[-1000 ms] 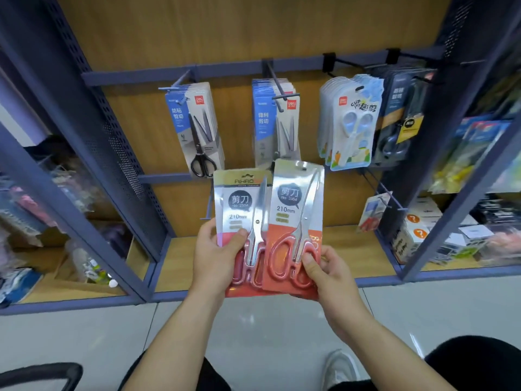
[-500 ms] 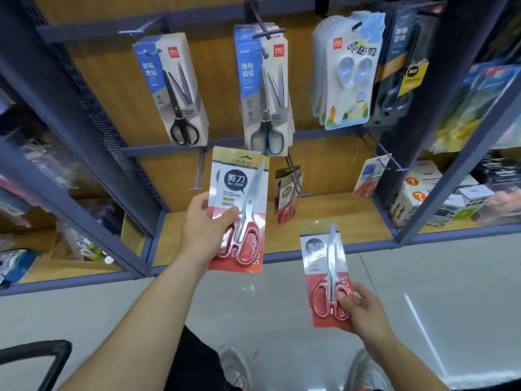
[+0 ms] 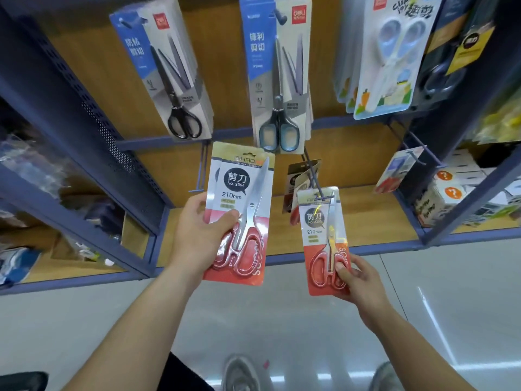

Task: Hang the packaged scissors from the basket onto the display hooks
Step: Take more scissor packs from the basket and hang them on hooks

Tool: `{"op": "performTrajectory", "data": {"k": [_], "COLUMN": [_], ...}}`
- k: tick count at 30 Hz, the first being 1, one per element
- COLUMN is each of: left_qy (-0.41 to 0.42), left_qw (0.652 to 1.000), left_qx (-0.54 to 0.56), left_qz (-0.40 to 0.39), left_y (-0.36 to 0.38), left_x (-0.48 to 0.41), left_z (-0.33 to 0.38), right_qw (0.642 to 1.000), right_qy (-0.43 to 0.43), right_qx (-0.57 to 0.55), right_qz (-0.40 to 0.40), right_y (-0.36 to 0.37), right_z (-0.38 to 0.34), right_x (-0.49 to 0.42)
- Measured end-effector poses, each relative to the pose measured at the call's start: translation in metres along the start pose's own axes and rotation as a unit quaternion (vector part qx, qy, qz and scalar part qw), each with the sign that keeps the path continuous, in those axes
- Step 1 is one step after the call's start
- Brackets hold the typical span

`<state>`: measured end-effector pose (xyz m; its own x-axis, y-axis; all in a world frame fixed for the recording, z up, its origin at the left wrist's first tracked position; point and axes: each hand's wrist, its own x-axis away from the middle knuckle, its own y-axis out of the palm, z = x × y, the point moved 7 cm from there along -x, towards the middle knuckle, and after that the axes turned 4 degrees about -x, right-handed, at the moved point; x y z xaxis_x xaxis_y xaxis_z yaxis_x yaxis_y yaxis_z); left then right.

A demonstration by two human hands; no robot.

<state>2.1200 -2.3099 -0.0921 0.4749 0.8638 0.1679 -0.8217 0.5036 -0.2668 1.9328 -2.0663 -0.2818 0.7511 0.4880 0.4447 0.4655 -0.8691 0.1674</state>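
**Two packs of red-handled scissors held up to a shop display**

The right hand (image 3: pixel 358 277) grips a small pack of red-handled scissors (image 3: pixel 318 230) by its lower right corner, with the thumb on the front and the fingers hidden behind the card. The top edge of the pack meets the tip of a thin metal hook (image 3: pixel 313 176) that juts out from the rack. Glare on the plastic makes it unclear whether the hook passes through the hanging hole. Another pack (image 3: pixel 296 179) already hangs on that hook, mostly hidden behind it.

To the left, apart from the hook, the left hand (image 3: pixel 197 235) holds a larger-looking pack (image 3: pixel 242 193) of the same scissors upright. The thumb lies across the front and the fingers are out of sight behind it. The edge of a second card shows just behind this pack.

On the rail above hang black-handled scissors (image 3: pixel 169 66), blue-handled scissors (image 3: pixel 276 80) and pale blue children's scissors (image 3: pixel 394 52), with their tops cut off by the frame. A wooden shelf (image 3: pixel 380 221) runs below. Boxes with orange question marks (image 3: pixel 445 190) stand to the right. Blurred goods fill the left bay. Two shoes (image 3: pixel 239 371) show on the glossy floor (image 3: pixel 282 320).
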Motion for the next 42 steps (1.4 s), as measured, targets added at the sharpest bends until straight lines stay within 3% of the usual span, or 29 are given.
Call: {"op": "performTrajectory", "data": {"k": [10, 21, 25, 29, 31, 35, 42], "left_qy": [-0.015, -0.024, -0.029, -0.036, -0.045, -0.049, -0.035], "left_qw": [1.000, 0.999, 0.999, 0.998, 0.997, 0.997, 0.998], "left_qx": [-0.003, 0.000, -0.002, 0.004, 0.013, 0.008, 0.019], "left_qz": [-0.026, -0.039, -0.045, -0.055, -0.059, -0.066, -0.052], "left_y": [0.000, 0.008, 0.017, 0.028, 0.036, 0.050, 0.048], "left_x": [0.008, 0.014, 0.016, 0.020, 0.024, 0.033, 0.033], "left_z": [-0.006, -0.009, -0.013, -0.017, -0.020, -0.025, -0.021], "right_qw": [1.000, 0.995, 0.994, 0.981, 0.992, 0.991, 0.989], "right_qy": [-0.013, -0.059, -0.062, -0.043, -0.052, -0.057, -0.089], "right_qx": [0.000, 0.016, 0.041, 0.146, 0.077, -0.006, -0.038], "right_qz": [0.025, 0.084, 0.085, 0.122, 0.086, -0.118, -0.111], "right_y": [0.012, 0.038, 0.049, 0.035, 0.040, 0.089, 0.101], "right_z": [0.022, -0.011, -0.018, -0.013, -0.023, -0.052, -0.063], "right_x": [-0.002, -0.061, -0.065, -0.027, 0.007, 0.074, 0.086]}}
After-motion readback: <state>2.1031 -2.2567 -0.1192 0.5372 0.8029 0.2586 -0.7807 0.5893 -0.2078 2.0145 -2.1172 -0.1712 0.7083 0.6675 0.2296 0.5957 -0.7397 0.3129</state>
